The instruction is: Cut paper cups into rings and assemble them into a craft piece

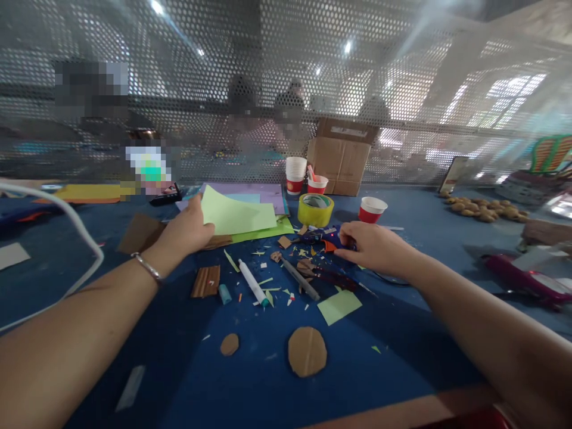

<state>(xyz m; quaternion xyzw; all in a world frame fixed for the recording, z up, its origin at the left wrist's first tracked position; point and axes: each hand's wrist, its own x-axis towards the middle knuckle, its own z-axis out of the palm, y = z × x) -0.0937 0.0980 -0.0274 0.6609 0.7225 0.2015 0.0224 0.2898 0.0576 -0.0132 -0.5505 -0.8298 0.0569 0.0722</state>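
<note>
At the left, my left hand [188,227] pinches the edge of a light green sheet of paper [236,213], which is lifted and curls at one corner. Under it lie more coloured sheets, one of them purple [269,195]. My right hand [374,245] is closed on a dark blue glue gun [327,237] with an orange trigger and a small red light, its nozzle pointing left. Between the hands are a white marker [252,283], a grey stick [300,279], scissors [337,279] and paper scraps. Nearer me lie a large cardboard disc [307,351] and a small one [229,345].
Yellow tape [316,215] stands behind the glue gun, near a stack of paper cups [295,173] and a single cup [372,208]. A cardboard box [340,158] leans on the perforated screen. A white cable [84,232] curves in at left; a purple glue gun [527,280] lies right.
</note>
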